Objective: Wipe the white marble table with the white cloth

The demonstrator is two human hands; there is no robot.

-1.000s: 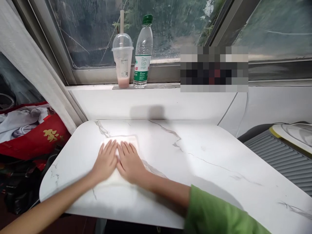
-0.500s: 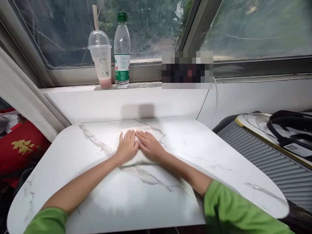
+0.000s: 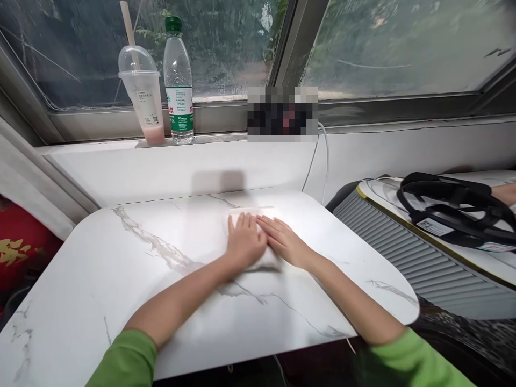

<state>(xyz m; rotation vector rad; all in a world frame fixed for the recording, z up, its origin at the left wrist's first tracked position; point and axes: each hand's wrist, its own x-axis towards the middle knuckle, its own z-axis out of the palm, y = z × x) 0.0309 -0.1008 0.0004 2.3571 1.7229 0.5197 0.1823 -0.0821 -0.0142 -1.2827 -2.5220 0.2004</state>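
Observation:
My left hand [image 3: 245, 244] lies flat, palm down, on a white cloth [image 3: 269, 262] spread on the marble-patterned white table [image 3: 133, 279]. Beside it my right hand [image 3: 288, 244] also presses flat on the cloth, its fingers stretched out and angled toward the left hand. The thumbs meet or nearly meet above the middle of the cloth. Much of the cloth is covered by the hands, and its edges are slightly blurred.
On the windowsill stand a plastic cup [image 3: 143, 102] with a straw and a green-capped bottle [image 3: 179, 97]. A pixelated patch hides something farther right. A black headset [image 3: 447, 209] rests at the right, near another person's arm [image 3: 503, 193]. A red bag [image 3: 24, 242] is at left.
Both hands have slid the cloth to the right across the table. The camera view has also turned somewhat to the right.

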